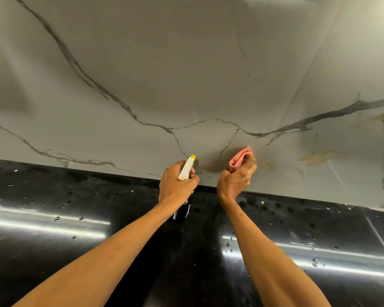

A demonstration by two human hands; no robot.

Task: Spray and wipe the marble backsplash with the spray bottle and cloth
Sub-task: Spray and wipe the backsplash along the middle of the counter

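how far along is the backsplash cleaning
Early, by the look. Done: both tools are picked up; drops lie on the black counter. In hand: the left hand grips the spray bottle, nozzle towards the backsplash; the right hand holds the folded cloth at its lower part. Left: yellowish marks to the right and the wide area above; no wiped patch shows.

The left hand [177,185] is covering the trigger and neck of the spray bottle [186,169]; the print on its dark body is showing too small to read; the right hand [236,180] is hiding most of the cloth [239,159]; both forearms are running off the bottom edge; a pale speck [262,202] on the countertop [53,240] is appearing too small to tell.
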